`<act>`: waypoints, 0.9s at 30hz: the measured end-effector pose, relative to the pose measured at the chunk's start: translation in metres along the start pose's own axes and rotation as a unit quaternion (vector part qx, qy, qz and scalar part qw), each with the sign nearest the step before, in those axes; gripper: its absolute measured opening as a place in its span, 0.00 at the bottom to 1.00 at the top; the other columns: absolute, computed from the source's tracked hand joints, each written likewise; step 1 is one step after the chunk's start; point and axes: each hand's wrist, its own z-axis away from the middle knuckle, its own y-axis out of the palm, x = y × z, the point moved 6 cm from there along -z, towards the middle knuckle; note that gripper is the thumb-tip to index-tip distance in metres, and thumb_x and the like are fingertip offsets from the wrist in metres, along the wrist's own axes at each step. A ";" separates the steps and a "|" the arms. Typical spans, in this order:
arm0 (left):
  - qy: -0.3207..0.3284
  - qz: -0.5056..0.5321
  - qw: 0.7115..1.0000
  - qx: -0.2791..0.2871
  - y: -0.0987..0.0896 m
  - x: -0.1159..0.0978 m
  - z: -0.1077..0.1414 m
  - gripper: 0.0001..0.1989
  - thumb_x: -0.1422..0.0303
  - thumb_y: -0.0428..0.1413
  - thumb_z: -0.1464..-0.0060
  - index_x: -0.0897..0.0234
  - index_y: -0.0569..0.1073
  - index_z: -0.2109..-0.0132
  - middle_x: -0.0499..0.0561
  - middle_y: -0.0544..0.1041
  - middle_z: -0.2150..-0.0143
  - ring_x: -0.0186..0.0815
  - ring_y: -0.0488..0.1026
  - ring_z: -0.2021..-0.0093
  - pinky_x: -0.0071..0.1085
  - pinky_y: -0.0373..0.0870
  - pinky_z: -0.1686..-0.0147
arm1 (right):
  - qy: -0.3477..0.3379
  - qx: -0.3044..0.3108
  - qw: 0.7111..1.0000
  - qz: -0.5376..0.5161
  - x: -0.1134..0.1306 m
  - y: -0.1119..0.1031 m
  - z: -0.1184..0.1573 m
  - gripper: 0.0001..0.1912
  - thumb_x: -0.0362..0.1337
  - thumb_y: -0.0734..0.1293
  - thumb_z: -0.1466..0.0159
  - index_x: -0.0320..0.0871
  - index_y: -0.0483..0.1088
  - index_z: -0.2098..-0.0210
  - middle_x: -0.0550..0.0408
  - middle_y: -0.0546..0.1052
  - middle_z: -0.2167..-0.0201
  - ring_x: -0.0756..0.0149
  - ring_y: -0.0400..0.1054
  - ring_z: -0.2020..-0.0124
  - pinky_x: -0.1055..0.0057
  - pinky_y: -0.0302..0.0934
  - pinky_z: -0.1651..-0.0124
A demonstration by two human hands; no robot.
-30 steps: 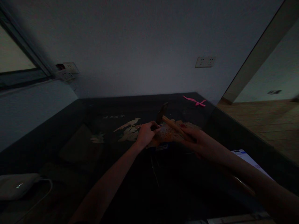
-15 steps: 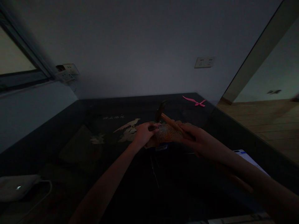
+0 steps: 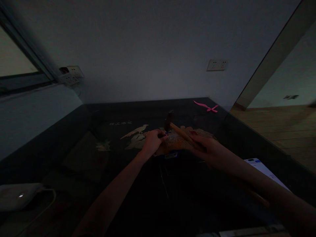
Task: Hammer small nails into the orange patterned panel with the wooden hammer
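My right hand point(image 3: 206, 148) grips the wooden handle of a hammer point(image 3: 181, 133). Its dark head hangs just above the fingertips of my left hand point(image 3: 152, 142). That hand is closed in a pinch at the left part of a brownish, speckled piece point(image 3: 179, 142) on the dark table. Whatever is between its fingers is too small and dark to make out. Beneath the near side of the speckled piece a bluish label or box edge point(image 3: 171, 155) shows. The scene is very dim.
On the dark tabletop point(image 3: 138, 108) are a pink ribbon point(image 3: 208, 108) at the far right, a white sheet or device point(image 3: 266, 172) near my right forearm, and a white box with a cable point(image 3: 21, 197) at left. A pale bird picture point(image 3: 135, 132) marks the surface.
The hammer head is slightly lower and turned a little, close over my left fingers. My right hand has dropped slightly; my left hand stays in nearly the same place.
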 end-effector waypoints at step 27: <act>0.089 0.000 0.996 0.019 -0.020 -0.024 0.002 0.18 0.73 0.60 0.53 0.62 0.69 0.53 0.51 0.77 0.59 0.34 0.74 0.59 0.31 0.69 0.57 | 0.129 -0.095 0.945 -0.284 -0.038 0.032 0.043 0.24 0.43 0.63 0.40 0.42 0.63 0.46 0.60 0.67 0.76 0.72 0.59 0.81 0.76 0.55 0.82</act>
